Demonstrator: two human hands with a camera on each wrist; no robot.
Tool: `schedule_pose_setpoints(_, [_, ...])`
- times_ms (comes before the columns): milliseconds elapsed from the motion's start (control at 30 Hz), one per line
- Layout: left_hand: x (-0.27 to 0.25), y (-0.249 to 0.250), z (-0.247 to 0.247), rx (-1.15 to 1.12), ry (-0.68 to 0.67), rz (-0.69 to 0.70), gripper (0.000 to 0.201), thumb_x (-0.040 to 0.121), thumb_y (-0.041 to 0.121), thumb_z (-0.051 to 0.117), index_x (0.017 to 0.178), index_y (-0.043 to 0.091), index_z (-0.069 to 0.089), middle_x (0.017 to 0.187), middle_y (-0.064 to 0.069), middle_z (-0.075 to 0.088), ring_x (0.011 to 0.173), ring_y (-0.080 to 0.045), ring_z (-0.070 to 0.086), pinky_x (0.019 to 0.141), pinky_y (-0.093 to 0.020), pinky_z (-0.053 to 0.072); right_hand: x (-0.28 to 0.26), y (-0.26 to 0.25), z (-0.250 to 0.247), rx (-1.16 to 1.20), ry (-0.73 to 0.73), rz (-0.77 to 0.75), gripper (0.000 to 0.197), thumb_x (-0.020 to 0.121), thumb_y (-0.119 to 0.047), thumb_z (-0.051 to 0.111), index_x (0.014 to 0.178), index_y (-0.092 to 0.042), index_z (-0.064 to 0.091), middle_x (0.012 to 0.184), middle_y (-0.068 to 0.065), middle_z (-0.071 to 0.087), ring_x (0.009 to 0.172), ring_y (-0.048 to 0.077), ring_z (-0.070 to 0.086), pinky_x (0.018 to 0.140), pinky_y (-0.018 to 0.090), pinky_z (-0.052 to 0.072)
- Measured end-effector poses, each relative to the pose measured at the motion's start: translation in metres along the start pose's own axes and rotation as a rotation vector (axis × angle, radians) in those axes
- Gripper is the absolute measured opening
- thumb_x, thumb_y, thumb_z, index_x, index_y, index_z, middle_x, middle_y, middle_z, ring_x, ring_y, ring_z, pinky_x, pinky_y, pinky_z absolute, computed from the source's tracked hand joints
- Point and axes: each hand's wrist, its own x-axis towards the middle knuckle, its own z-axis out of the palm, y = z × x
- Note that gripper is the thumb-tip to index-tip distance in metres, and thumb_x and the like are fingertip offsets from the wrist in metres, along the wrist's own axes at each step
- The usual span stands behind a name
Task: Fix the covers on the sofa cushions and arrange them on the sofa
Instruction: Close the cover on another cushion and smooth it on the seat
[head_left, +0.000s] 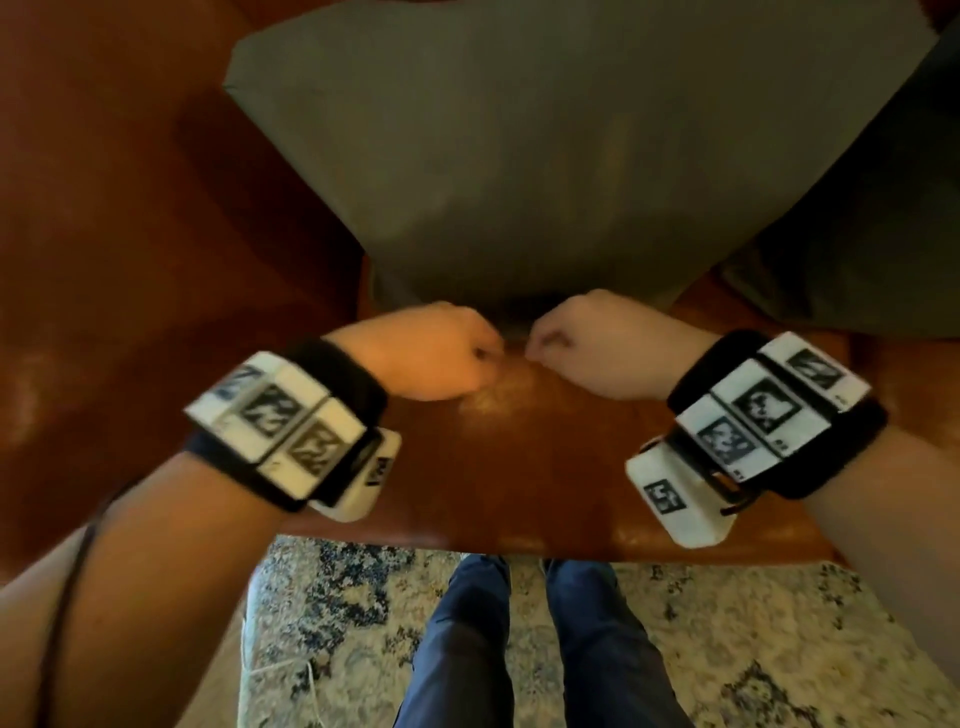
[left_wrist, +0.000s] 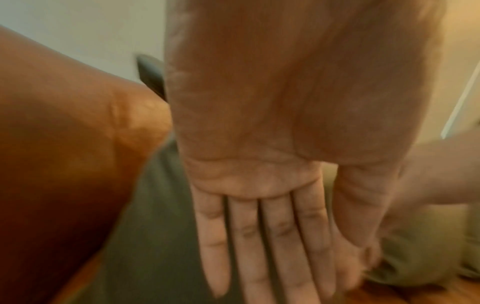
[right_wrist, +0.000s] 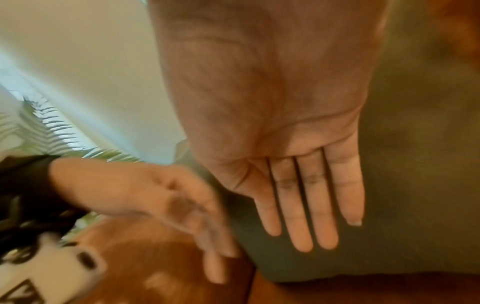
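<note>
A green covered cushion (head_left: 519, 156) stands on the brown leather sofa (head_left: 519, 467), leaning toward the backrest. Both my hands are at the middle of its near bottom edge, close together. In the head view my left hand (head_left: 441, 358) and right hand (head_left: 587, 348) show only knuckles. The left wrist view shows my left hand (left_wrist: 272, 267) with straight fingers lying against the green fabric (left_wrist: 155, 226). My right hand (right_wrist: 306, 216) also has straight fingers, laid over the cushion (right_wrist: 415, 164). Neither hand visibly pinches anything. The cushion's opening is hidden behind the hands.
A second, darker green cushion (head_left: 857, 234) lies at the right of the sofa seat. The sofa arm (head_left: 130, 208) rises on the left. Below the seat edge are a patterned rug (head_left: 337, 623) and my legs in jeans (head_left: 519, 649). A fern (right_wrist: 39, 127) stands by the wall.
</note>
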Motion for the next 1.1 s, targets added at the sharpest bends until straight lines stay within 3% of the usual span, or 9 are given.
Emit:
schedule_pose_setpoints(100, [0.033,0.016,0.012,0.123,-0.109,-0.014,0.026,0.096,0.029,0.049,0.11,0.015,0.067,0.109,-0.006,0.066,0.098,-0.025,0.06,0.086,-0.033,0.047,0.022,-0.013,0.008,-0.103,-0.068,0.007,0.015,0.093,-0.018,0.047,0.086,-0.012,0.06,0.091,0.006,0.062,0.089,0.025,0.06,0.073,0.032,0.044])
schedule_pose_setpoints(200, [0.052,0.001,0.004,0.149,-0.147,-0.019,0.032,0.101,0.025,0.043,0.122,0.013,0.064,0.128,-0.007,0.06,0.115,-0.025,0.055,0.1,-0.033,0.04,0.038,0.009,0.006,-0.101,-0.109,0.076,0.026,0.096,-0.018,0.043,0.102,-0.01,0.068,0.105,0.005,0.066,0.101,0.025,0.061,0.091,0.035,0.048])
schedule_pose_setpoints(367, [0.043,-0.05,-0.011,-0.038,0.022,-0.123,0.026,0.1,0.03,0.048,0.113,0.02,0.068,0.124,0.002,0.061,0.119,-0.019,0.052,0.097,-0.025,0.035,0.028,0.064,-0.011,-0.074,-0.101,0.189,0.035,0.103,-0.021,0.037,0.127,-0.016,0.062,0.143,0.003,0.051,0.13,0.024,0.044,0.106,0.03,0.031])
schedule_pose_setpoints(467, [0.032,-0.075,0.0,-0.101,0.118,-0.242,0.028,0.099,0.028,0.049,0.116,0.017,0.069,0.126,-0.003,0.064,0.119,-0.024,0.055,0.103,-0.031,0.04,0.023,0.094,-0.006,-0.009,-0.088,0.281,0.034,0.103,-0.019,0.038,0.128,-0.011,0.06,0.143,0.008,0.05,0.13,0.026,0.045,0.106,0.031,0.031])
schedule_pose_setpoints(567, [0.023,-0.085,0.017,-0.171,0.212,-0.356,0.027,0.098,0.031,0.051,0.114,0.017,0.067,0.12,-0.01,0.065,0.11,-0.028,0.059,0.098,-0.037,0.047,0.018,0.11,0.007,-0.042,-0.04,0.354,0.035,0.102,-0.018,0.036,0.122,-0.008,0.062,0.131,0.013,0.057,0.117,0.029,0.052,0.091,0.03,0.039])
schedule_pose_setpoints(667, [0.025,-0.069,0.037,-0.09,-0.003,-0.3,0.026,0.098,0.035,0.049,0.109,0.021,0.069,0.118,-0.005,0.066,0.108,-0.025,0.059,0.095,-0.034,0.047,0.015,0.092,0.022,-0.068,-0.105,0.331,0.037,0.102,-0.024,0.034,0.122,-0.011,0.062,0.128,0.01,0.058,0.112,0.026,0.053,0.085,0.029,0.039])
schedule_pose_setpoints(767, [0.039,-0.032,0.057,-0.012,-0.193,-0.129,0.027,0.099,0.025,0.047,0.112,0.014,0.068,0.123,-0.005,0.064,0.113,-0.026,0.057,0.087,-0.024,0.04,0.024,0.056,0.044,-0.056,-0.183,0.196,0.033,0.099,-0.024,0.041,0.119,-0.013,0.065,0.127,0.009,0.06,0.112,0.026,0.057,0.094,0.034,0.045])
schedule_pose_setpoints(967, [0.097,0.002,0.087,0.223,-0.381,-0.129,0.042,0.102,0.028,0.044,0.142,0.014,0.048,0.149,-0.009,0.044,0.135,-0.027,0.042,0.11,-0.036,0.031,0.059,0.024,0.078,-0.138,-0.236,0.143,0.025,0.094,-0.01,0.048,0.112,-0.008,0.065,0.117,0.014,0.065,0.104,0.031,0.063,0.079,0.036,0.046])
schedule_pose_setpoints(1100, [0.112,-0.004,0.081,0.2,-0.267,-0.126,0.043,0.099,0.032,0.05,0.139,0.016,0.051,0.146,-0.01,0.048,0.133,-0.029,0.044,0.113,-0.042,0.033,0.072,0.029,0.075,-0.119,-0.218,0.166,0.032,0.097,-0.013,0.046,0.127,-0.011,0.057,0.128,0.015,0.06,0.113,0.032,0.059,0.095,0.041,0.045])
